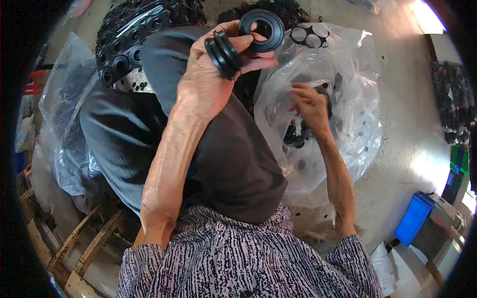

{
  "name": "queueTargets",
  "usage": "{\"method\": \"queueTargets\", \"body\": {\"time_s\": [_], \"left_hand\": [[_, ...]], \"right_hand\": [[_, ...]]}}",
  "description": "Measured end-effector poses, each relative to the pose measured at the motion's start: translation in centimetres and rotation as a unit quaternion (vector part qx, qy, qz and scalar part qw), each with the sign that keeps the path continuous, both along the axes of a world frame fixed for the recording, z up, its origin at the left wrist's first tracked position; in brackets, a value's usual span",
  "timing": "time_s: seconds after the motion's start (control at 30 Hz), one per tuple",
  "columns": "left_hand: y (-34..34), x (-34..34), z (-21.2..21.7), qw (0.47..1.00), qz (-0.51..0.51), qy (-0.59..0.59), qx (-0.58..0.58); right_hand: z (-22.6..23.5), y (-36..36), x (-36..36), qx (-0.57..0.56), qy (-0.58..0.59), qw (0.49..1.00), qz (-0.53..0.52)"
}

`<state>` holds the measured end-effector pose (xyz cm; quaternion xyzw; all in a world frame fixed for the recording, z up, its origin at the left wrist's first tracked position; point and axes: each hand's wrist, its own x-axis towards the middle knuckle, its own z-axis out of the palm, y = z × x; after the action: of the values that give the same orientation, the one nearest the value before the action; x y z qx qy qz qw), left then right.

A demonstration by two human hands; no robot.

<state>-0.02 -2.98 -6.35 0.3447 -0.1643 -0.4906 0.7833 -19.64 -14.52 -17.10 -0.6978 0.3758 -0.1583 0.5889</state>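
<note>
Rubber rings fill this scene. The left hand [208,82] is raised in front of the person, its fingers clenched on a small stack of black rings [224,53] held edge-on, while a larger black ring [262,30] with a wide round hole rests pinched at the fingertips just above them. These rings look light and a little flexible, with a matt surface that should grip rather than slip; the outer rim seems the natural place to hold them, and they are probably not fragile.

The right hand [310,107] reaches down into a clear plastic bag [348,64] that lies open on the floor beside the person's knee. Its fingers are curled around small dark parts [294,136] inside, though whether they grasp one cannot be told. More dark pieces are scattered over the bottom of that bag.

A second clear bag [62,109] sits to the left, its contents hard to make out. Beyond the knees, a heap of black rings [129,35] lies piled. A blue box [415,218] stands at the lower right.
</note>
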Motion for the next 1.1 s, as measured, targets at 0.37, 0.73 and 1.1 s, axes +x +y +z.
{"method": "queueTargets", "body": {"time_s": [0.37,0.73,1.1], "left_hand": [[-0.7,-0.3,0.3,0.988,-0.110,0.051,-0.094],[-0.6,-1.0,0.5,0.999,-0.041,-0.004,0.016],[-0.5,-1.7,0.5,0.993,-0.067,-0.083,0.058]], "right_hand": [[-15.1,1.7,-8.8,0.227,-0.074,0.898,-0.369],[-16.6,1.3,-11.0,-0.234,0.140,0.958,-0.089],[4.6,-2.1,-4.0,0.276,-0.196,0.930,-0.142]]}}
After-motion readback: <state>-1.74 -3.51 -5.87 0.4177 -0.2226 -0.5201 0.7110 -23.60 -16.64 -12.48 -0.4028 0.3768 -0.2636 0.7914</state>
